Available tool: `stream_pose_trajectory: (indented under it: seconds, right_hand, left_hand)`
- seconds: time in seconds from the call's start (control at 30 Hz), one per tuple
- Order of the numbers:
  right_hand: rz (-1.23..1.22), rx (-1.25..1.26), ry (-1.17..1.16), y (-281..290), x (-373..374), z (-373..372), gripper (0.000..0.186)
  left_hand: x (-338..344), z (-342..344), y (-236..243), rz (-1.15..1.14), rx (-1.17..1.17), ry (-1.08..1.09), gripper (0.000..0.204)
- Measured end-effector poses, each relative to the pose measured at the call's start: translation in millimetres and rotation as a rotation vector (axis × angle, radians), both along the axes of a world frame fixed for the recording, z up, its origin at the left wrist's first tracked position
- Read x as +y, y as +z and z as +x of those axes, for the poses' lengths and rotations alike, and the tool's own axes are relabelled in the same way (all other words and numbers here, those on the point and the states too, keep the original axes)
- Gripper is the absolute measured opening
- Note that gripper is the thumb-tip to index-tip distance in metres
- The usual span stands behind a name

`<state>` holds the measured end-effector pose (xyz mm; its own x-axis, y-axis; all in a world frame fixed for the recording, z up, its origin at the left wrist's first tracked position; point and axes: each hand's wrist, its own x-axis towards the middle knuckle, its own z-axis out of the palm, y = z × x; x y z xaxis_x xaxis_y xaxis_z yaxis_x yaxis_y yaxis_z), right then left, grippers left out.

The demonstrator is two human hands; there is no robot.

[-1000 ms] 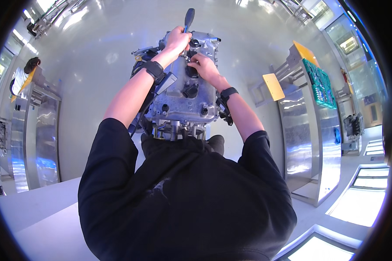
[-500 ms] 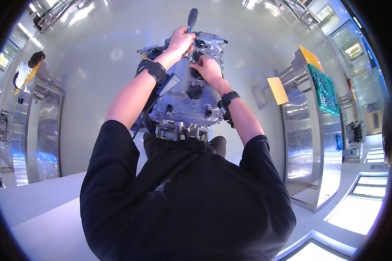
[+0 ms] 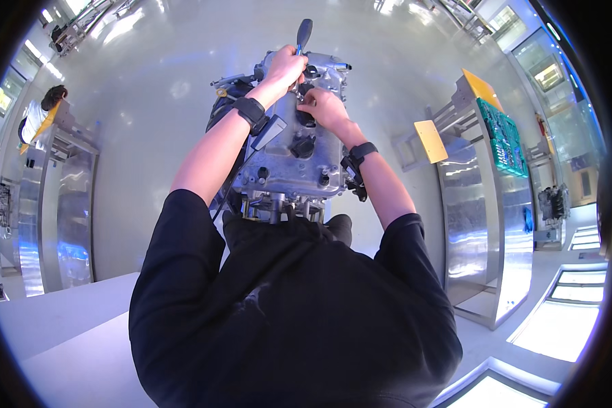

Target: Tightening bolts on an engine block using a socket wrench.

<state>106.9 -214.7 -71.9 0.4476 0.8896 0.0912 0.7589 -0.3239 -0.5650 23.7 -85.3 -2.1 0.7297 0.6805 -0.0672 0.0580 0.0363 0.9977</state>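
Observation:
An engine [image 3: 279,156] with a grey metal top cover lies in front of me. My left hand [image 3: 284,68] is closed round the shaft of what looks like a ratchet wrench [image 3: 304,32], its dark handle pointing away from me. The tool's near end comes down to the cover beside my right hand [image 3: 325,109]. There my right thumb and fingers are pinched together by a black ignition coil [image 3: 306,119]; what they hold is hidden. Closer to me another black coil [image 3: 303,146] sits on the cover.
Dark hoses and cables [image 3: 228,112] run along the engine's left side. At right stands a metal bench [image 3: 469,224] with a green tray of parts [image 3: 502,136] and a yellow panel [image 3: 431,141]. Another person [image 3: 47,112] is at a metal bench [image 3: 75,204] on the far left.
The tool's handle has shifted slightly toward me and to the right, my left hand still round the shaft. My right hand stays pinched at about the same spot on the engine.

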Motion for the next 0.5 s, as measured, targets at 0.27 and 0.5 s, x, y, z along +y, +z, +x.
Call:
stream_pose_trajectory:
  seconds: [0.27,0.5]
  right_hand:
    - [0.092,-0.008,0.126,-9.0,1.6,7.2,0.028]
    - [0.192,0.398,0.145,3.4,10.9,8.9,0.037]
  left_hand:
    - [-0.4,18.2,-11.8,0.137,0.033,0.003,0.013]
    - [9.0,43.7,-20.5,-0.005,0.073,-0.145,0.015]
